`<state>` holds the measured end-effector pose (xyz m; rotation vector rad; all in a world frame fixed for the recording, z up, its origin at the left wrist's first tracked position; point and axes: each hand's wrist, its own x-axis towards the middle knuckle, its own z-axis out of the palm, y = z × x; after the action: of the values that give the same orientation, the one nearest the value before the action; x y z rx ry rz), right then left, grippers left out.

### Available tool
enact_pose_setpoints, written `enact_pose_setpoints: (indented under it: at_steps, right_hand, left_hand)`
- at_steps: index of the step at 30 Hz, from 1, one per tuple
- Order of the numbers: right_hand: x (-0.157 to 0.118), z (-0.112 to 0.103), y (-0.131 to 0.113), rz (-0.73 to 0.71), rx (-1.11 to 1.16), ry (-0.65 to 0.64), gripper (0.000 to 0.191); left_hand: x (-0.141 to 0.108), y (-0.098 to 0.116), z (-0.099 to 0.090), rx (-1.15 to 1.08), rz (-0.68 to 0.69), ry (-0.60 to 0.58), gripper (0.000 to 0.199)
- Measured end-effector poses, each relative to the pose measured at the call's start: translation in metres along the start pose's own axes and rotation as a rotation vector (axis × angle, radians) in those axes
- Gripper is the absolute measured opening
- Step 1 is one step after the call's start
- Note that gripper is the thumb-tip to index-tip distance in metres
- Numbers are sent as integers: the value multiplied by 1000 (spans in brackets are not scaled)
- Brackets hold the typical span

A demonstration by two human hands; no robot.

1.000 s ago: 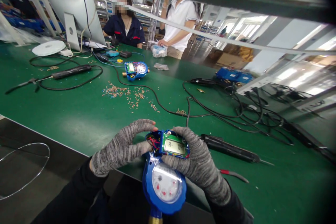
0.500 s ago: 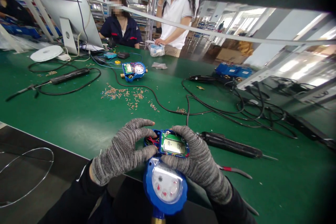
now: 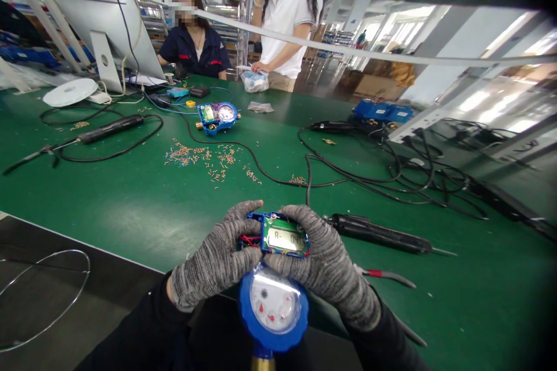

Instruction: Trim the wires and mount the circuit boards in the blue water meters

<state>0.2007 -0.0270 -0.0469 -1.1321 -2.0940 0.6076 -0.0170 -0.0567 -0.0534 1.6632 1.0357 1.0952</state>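
A blue meter [image 3: 275, 307] with a round white dial hangs over the table's near edge, its brass end pointing down. Above the dial sits its green circuit board with a lit display [image 3: 285, 239]. My right hand [image 3: 333, 264], in a grey knitted glove, grips the board's housing from the right, thumb below and fingers on top. My left hand [image 3: 217, 258], gloved too, is closed round the left side of the housing, where red wires [image 3: 250, 240] show between thumb and fingers.
Small screws [image 3: 185, 153] lie scattered mid-table. Another blue meter [image 3: 218, 117] stands behind them. Right are a black electric screwdriver [image 3: 383, 234], red-handled pliers [image 3: 387, 276] and tangled cables. Another screwdriver [image 3: 111, 128] lies left. Two people are across the table near a monitor [image 3: 108, 29].
My left hand has shifted right, closer in round the housing's left side. The view has moved slightly; the meter stays in nearly the same place.
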Motion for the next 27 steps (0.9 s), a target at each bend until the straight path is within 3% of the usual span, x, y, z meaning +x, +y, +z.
enact_pose_setpoints:
  at_steps: [5, 10, 12, 17, 21, 24, 27]
  right_hand:
    - [0, 0, -1, 7, 0, -8, 65]
    - [-1, 0, -1, -12, -14, 16, 68]
    - [1, 0, -2, -27, -11, 22, 71]
    - [6, -4, -9, -101, 56, 3, 69]
    - [4, -4, -8, -121, 46, 44, 67]
    - [-2, -2, -2, -67, 90, 43, 86]
    - [-13, -5, 4, -37, 254, -56, 111]
  left_hand:
    - [-2, 7, -9, 20, -40, -49, 34]
    - [-5, 23, -14, 135, -94, 87, 60]
    - [-1, 28, -8, 140, -79, 60, 69]
    - [19, 36, 8, 81, -88, -58, 63]
    - [29, 40, 8, 95, -96, -102, 60]
    - [29, 34, 7, 118, -68, -101, 60]
    - [25, 24, 7, 219, 30, -70, 61]
